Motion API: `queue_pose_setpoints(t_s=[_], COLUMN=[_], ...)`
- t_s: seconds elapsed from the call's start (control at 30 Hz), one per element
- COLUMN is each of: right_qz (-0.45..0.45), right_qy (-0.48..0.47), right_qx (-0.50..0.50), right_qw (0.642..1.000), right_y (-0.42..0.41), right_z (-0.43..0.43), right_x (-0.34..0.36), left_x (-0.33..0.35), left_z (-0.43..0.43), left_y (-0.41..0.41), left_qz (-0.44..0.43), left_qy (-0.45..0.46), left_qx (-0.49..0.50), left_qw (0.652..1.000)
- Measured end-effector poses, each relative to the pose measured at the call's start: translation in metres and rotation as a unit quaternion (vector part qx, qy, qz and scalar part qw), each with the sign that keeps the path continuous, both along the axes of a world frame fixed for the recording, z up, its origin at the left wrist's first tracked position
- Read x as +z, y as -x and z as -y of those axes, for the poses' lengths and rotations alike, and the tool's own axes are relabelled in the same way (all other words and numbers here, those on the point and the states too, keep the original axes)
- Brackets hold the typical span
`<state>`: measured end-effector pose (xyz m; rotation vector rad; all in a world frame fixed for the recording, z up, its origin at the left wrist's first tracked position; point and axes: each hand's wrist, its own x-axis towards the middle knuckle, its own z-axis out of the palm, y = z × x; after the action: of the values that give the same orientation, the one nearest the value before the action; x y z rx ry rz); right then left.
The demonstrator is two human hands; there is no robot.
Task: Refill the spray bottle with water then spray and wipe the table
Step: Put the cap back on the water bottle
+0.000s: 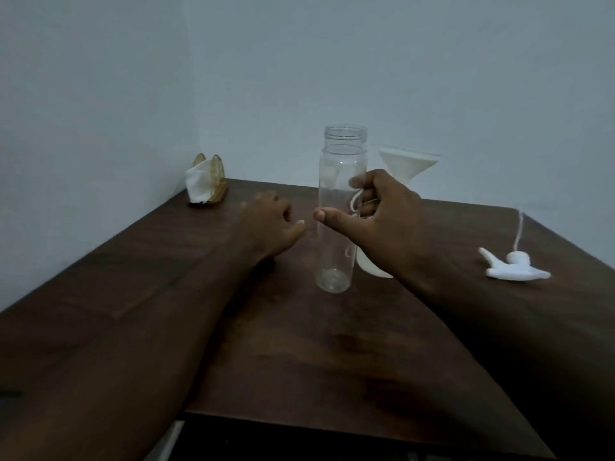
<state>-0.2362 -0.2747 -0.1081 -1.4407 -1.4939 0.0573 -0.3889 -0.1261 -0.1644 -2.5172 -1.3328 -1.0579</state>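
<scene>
clear bottle (333,261), right hand (390,215) around it

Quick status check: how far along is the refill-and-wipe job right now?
Done: the spray head is off, lying on the table; the bottle stands open and looks empty. In hand: the left hand is empty beside it; the right hand curls behind it, grip unclear. Left: filling, perhaps through the funnel behind, recapping, spraying, wiping.
</scene>
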Motion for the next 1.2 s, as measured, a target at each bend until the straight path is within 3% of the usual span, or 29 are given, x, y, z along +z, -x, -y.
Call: queue_pose_setpoints(t_s=[0.1,0.4,0.63,0.9,1.03,1.13,1.2], right_qz=[-0.019,-0.037,-0.021,-0.043,-0.069,-0.1,-0.118], right_qy=[-0.003,0.006,0.01,0.063,0.031,0.004,-0.005], right_qx=[0.011,0.008,-0.004,-0.027,-0.047,-0.02,0.022], right_qw=[1.0,0.999,1.0,0.997,0.996,0.995,0.993], right_y=[0.004,0.0,0.002,-0.016,-0.022,-0.017,-0.01], right_z=[-0.009,-0.018,-0.009,-0.003,0.013,0.027,0.033], right_x=[-0.009,-0.018,-0.017,-0.027,-0.023,-0.015,-0.009], left_x=[0.002,0.008,0.006,0.003,0.001,0.005,0.013], left_z=[0.008,0.014,0.013,0.015,0.009,0.012,0.019], left_y=[0.016,0.02,0.025,0.022,0.026,0.025,0.021], left_qz=[-0.106,-0.175,-0.102,-0.1,0.012,0.204,0.35], left_qy=[0.039,0.202,0.26,0.273,0.271,0.188,0.105], left_qx=[0.064,0.098,0.029,0.014,-0.012,-0.061,-0.083], left_qw=[0.992,0.959,0.96,0.957,0.962,0.959,0.927])
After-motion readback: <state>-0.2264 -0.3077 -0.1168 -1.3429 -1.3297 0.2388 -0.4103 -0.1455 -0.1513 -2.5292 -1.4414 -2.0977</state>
